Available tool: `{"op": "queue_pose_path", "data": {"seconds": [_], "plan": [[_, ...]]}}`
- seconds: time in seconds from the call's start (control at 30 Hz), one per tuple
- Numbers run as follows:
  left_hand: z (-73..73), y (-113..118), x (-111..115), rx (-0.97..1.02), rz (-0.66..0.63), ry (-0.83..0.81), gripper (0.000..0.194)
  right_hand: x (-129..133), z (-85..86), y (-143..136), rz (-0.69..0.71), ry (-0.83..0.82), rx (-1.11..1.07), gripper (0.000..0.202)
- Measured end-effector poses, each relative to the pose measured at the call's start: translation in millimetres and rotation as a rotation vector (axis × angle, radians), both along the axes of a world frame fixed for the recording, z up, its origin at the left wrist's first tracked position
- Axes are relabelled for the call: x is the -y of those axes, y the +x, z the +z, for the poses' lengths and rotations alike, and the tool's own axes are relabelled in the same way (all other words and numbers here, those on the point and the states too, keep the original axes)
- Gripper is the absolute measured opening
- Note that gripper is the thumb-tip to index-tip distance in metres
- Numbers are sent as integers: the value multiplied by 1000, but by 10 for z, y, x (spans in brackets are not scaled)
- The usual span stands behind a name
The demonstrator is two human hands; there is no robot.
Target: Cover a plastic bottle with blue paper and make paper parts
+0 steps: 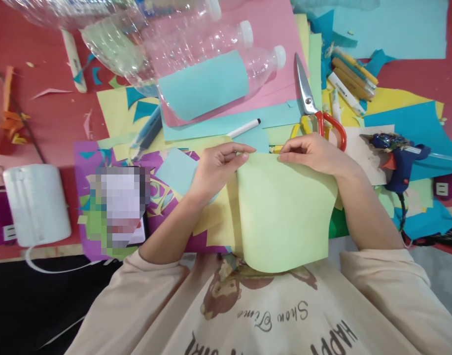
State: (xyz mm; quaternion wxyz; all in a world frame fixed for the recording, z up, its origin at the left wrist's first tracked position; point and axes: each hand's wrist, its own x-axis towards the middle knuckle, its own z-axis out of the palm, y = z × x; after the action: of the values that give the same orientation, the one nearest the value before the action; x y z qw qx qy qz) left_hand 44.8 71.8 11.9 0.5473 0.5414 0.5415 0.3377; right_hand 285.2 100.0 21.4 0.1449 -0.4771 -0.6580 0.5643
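"Head view: what was the left hand [220, 165] doing?"

"Its thumb and forefinger pinched the upper left corner of a pale green sheet [288, 212]."

"And the right hand [316, 153]?"

"Its thumb and fingers were closed on the same top edge, farther right."

"Where exactly was the sheet?"

"Between the forearms, in front of the person's shirt [270, 305], its lower edge bowed and overlapping the printed front."

"What lay near the hands?"

"Red-handled scissors [307, 98] just beyond the right hand, blades pointing away from the person. A white marker [244, 128] lay just beyond the left."

"Farther out?"

"A clear bottle [264, 66] wrapped in light blue paper [205, 86] lay on its side on pink paper [273, 24]. A dark blue glue gun [398, 170] rested off to the right, near the right forearm."
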Motion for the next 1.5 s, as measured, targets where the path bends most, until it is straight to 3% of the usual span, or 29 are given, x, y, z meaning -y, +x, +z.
{"op": "queue_pose_path", "data": {"seconds": [0.37,0.6,0.83,1.07,1.5], "plan": [[-15,-70,-31,18,-97,-7,28,-6,13,11,49,4,26,32],[10,-53,-32,53,-45,-33,35,-17,27,-1,83,45,53,34],[40,-45,-27,116,-70,-121,49,-35,-7,36,44,17,49,36],[100,-48,23,53,-43,-56,51,-46,18,35,28,5,26,39],[20,-46,28,7,-30,-24,60,-57,-17,67,-49,6,-6,38]]}}
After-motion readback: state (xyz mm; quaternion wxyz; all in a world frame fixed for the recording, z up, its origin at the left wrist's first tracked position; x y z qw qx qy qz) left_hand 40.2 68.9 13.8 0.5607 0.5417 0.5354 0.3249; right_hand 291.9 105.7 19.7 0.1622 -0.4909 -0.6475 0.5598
